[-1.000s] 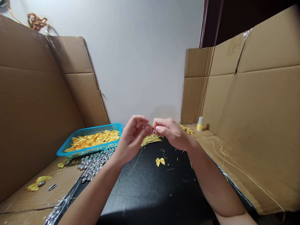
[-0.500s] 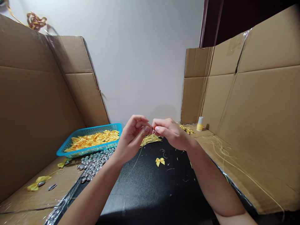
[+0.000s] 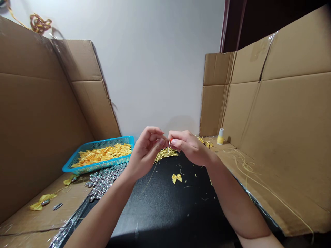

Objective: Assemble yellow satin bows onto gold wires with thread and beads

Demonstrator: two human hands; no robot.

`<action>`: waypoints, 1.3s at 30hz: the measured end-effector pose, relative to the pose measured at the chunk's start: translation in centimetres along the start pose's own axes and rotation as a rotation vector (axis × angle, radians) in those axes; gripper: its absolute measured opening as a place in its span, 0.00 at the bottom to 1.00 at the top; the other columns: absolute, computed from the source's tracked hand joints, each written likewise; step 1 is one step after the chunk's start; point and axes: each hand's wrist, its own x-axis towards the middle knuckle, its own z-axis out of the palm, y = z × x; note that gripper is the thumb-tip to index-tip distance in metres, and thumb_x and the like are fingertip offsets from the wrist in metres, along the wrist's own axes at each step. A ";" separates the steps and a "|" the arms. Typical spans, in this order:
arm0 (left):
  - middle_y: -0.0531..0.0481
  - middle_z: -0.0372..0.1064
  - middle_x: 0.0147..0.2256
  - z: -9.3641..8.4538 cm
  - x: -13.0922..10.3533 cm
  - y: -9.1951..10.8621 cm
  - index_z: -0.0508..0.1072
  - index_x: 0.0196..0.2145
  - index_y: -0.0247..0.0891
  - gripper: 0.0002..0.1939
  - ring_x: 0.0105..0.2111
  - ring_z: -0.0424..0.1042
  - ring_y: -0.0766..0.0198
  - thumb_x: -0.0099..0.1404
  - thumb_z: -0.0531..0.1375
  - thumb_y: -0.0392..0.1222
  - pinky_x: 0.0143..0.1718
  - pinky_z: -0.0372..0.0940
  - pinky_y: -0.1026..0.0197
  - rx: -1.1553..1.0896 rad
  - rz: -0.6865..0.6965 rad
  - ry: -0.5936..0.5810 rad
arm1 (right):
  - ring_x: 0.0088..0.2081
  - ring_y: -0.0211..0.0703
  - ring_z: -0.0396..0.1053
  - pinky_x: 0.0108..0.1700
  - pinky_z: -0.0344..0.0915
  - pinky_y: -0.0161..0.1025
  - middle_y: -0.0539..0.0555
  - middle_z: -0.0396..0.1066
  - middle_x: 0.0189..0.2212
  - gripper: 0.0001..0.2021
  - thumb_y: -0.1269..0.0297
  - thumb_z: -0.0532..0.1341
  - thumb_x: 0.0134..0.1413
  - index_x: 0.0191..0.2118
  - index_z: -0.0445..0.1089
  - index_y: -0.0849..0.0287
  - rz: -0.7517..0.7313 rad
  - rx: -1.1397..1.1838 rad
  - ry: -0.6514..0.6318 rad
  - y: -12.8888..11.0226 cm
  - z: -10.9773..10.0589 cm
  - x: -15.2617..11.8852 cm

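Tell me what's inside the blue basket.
The blue basket holds a heap of yellow ribbon bows. Only the upper ones show clearly; whatever lies beneath them, and most of the basket's floor, is covered and can't be made out.

- A small handcraft workspace; whether it sits in a home or a workshop cannot be told.
- Cardboard panels (image 3: 292,113) wall in a black surface (image 3: 160,213) against a plain pale wall (image 3: 160,69).
- Craft supplies show the work: a blue basket (image 3: 67,168) of yellow bows (image 3: 103,155), silvery beads (image 3: 103,182), loose thread (image 3: 274,197).
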 end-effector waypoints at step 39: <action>0.53 0.73 0.32 -1.3 0.0 0.7 0.69 0.44 0.40 0.07 0.35 0.73 0.70 0.67 0.58 0.38 0.38 0.67 0.67 0.236 -0.149 -0.083 | 0.24 0.33 0.51 0.27 0.49 0.34 0.44 0.52 0.20 0.08 0.68 0.50 0.56 0.26 0.56 0.58 0.044 -0.201 -0.001 -0.2 0.0 0.2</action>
